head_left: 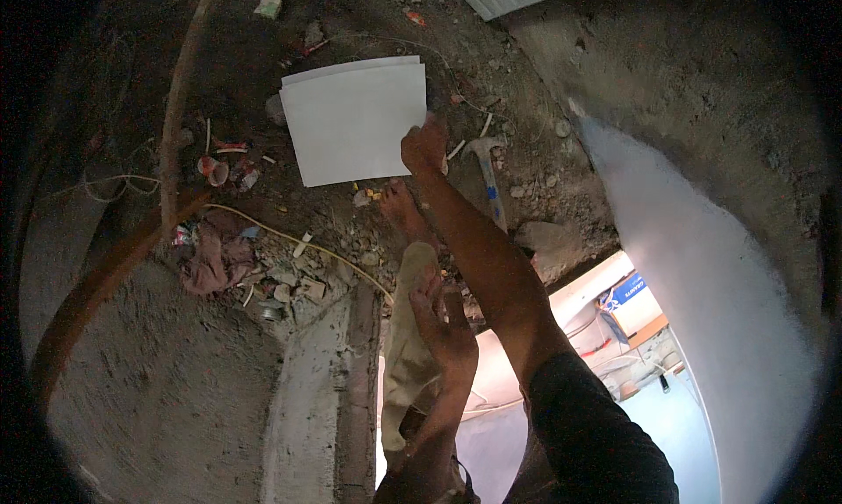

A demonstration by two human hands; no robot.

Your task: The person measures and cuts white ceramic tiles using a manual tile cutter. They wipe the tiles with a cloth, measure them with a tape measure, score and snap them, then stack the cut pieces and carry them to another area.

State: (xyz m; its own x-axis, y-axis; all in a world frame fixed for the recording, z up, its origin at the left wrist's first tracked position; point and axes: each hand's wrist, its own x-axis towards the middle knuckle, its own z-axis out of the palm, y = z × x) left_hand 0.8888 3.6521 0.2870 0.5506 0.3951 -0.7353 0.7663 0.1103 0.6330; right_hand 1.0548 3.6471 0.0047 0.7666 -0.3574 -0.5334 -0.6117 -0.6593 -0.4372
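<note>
My right hand (425, 144) is closed on the lower right edge of a pair of white rectangular sheets (351, 122). The two lie nearly flush, with the back one showing along the top edge. Whether they are paper or thin board I cannot tell. My left hand (445, 328) is lower down, against the khaki trouser leg (408, 302), its thumb apart from the fingers and nothing visible in it. My bare foot (402, 207) rests on the dirt just below the sheets. Right of my right hand lies a claw hammer (488, 181) with blue on its handle.
Rubble and litter cover the dirt floor. On the left are a wooden pole (180, 109), a crumpled brownish cloth (217, 257) and a yellow cable (303, 241). A concrete ledge (307, 399) runs below. At lower right, a blue-and-brown box (638, 311) stands in a brighter space.
</note>
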